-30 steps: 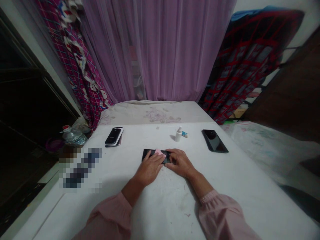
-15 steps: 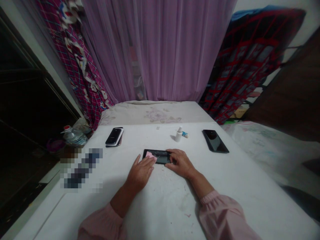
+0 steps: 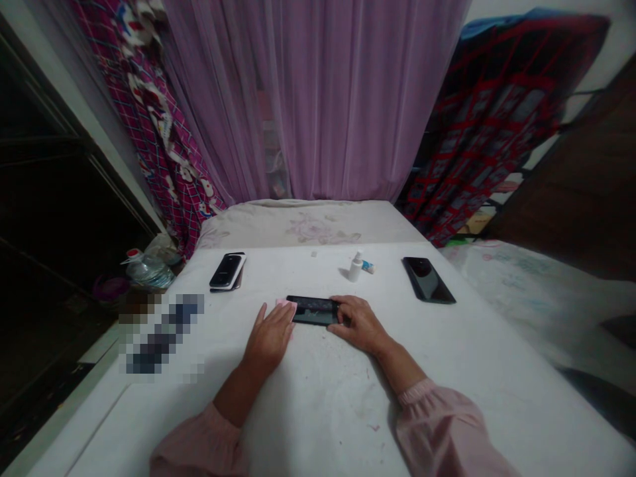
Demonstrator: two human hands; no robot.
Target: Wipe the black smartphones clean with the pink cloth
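A dark smartphone lies flat on the white-covered table, with pale smears on its glossy screen. My right hand grips its right end between thumb and fingers. At the left end, my left hand presses a small pink cloth under its extended fingers; most of the cloth is hidden beneath them. Beyond the phone stands a white spray bottle, with a small blue-and-white item beside it that I cannot make out.
Several stacked phones rest at the back left. A larger black device lies at the right on the white tablecloth. A blurred-out patch covers something on the left. Purple curtains hang behind the table.
My left hand has slid the pink cloth leftward, from the screen to the phone's left edge, baring more of the screen. The right hand keeps its hold.
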